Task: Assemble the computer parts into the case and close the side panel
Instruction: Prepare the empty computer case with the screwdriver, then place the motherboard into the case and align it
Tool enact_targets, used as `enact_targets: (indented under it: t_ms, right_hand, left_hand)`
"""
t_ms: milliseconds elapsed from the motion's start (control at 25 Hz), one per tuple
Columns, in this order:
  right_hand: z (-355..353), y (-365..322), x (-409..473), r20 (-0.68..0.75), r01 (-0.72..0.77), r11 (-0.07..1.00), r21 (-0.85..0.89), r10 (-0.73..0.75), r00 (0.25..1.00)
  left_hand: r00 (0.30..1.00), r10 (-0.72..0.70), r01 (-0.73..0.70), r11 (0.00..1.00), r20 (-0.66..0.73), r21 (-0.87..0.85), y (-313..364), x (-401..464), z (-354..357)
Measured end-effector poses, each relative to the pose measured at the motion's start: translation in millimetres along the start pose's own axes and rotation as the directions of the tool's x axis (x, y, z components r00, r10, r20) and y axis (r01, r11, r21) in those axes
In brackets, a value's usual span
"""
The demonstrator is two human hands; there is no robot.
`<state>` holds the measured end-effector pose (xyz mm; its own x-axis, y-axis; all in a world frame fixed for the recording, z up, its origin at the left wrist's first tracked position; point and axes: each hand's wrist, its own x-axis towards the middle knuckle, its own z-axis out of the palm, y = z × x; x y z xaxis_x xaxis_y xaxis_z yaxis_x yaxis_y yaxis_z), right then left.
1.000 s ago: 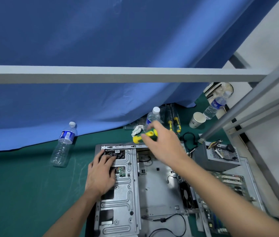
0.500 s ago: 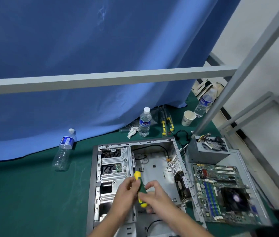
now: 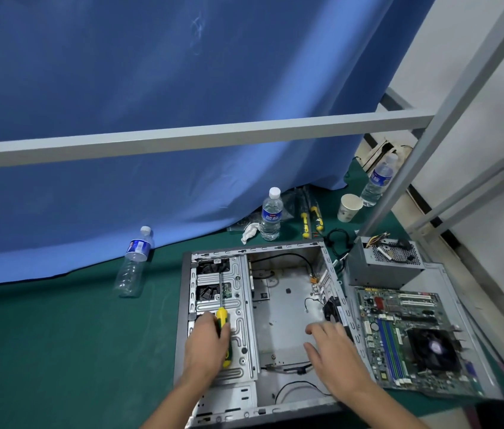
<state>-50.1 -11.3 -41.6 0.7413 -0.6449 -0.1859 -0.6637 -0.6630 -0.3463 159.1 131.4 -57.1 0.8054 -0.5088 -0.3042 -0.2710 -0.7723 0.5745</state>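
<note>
Head view: open computer case (image 3: 287, 308) lying flat on the green surface (image 3: 59, 351), main bay bare apart from loose cables and a rear fan. Motherboard (image 3: 405, 329) still outside, resting on the detached side panel (image 3: 448, 280) just right of the case. Power supply (image 3: 383, 264) also outside, standing at the far end of that panel. By this showing, assembly barely begun: board, power supply and wiring all left to fit, panel closing last.

Left hand (image 3: 205, 348) over the drive cage at the case's left side, fingers curled round the yellow-and-green handle of a screwdriver (image 3: 222, 323), shaft pointing far toward the upper cage. Right hand (image 3: 334, 351) holding nothing, fingers spread loosely and relaxed, hovering over the near right of the bare case floor, beside the right wall. Motherboard just right of that hand, across the case wall, not touched. Impossible to tell whether the screwdriver tip sits on a screw.

Beyond the case: three water bottles, a paper cup (image 3: 349, 207), further screwdrivers (image 3: 311, 219) against the blue curtain.
</note>
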Motion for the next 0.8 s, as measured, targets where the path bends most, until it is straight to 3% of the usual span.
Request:
enact_targets:
  t_ms: [200, 280, 360, 440, 600, 720, 800]
  right_hand:
    - [8, 18, -9, 0.026, 0.042, 0.994, -0.097, -0.040, 0.999]
    - [12, 20, -10, 0.043, 0.040, 0.996, -0.076, -0.037, 0.998]
    - [12, 24, -9, 0.055, 0.034, 0.998, -0.060, -0.030, 0.998]
    - [10, 30, -7, 0.078, 0.032, 0.998, -0.061, -0.027, 0.997]
    - [0, 47, -6, 0.069, 0.093, 0.995, 0.043, -0.096, 0.993]
    - [-16, 68, -8, -0.015, 0.099, 0.980, 0.174, -0.098, 0.995]
    - [-25, 95, -8, -0.119, 0.003, 0.968, 0.253, 0.028, 0.993]
  left_hand:
    - [1.000, 0.005, -0.007, 0.997, 0.020, 0.072, 3, -4, -3]
    - [0.995, 0.094, -0.088, 0.978, -0.025, 0.187, 5, -12, -2]
    - [0.971, 0.236, -0.213, 0.924, -0.036, 0.319, 11, -25, 4]
    - [0.940, 0.337, -0.328, 0.847, 0.055, 0.417, 19, -38, 16]
    - [0.915, 0.354, -0.399, 0.716, 0.195, 0.573, 38, -57, 42]
    - [0.874, 0.417, -0.485, 0.704, 0.252, 0.519, 58, -67, 63]
    - [0.833, 0.472, -0.552, 0.725, 0.287, 0.411, 77, -77, 81]
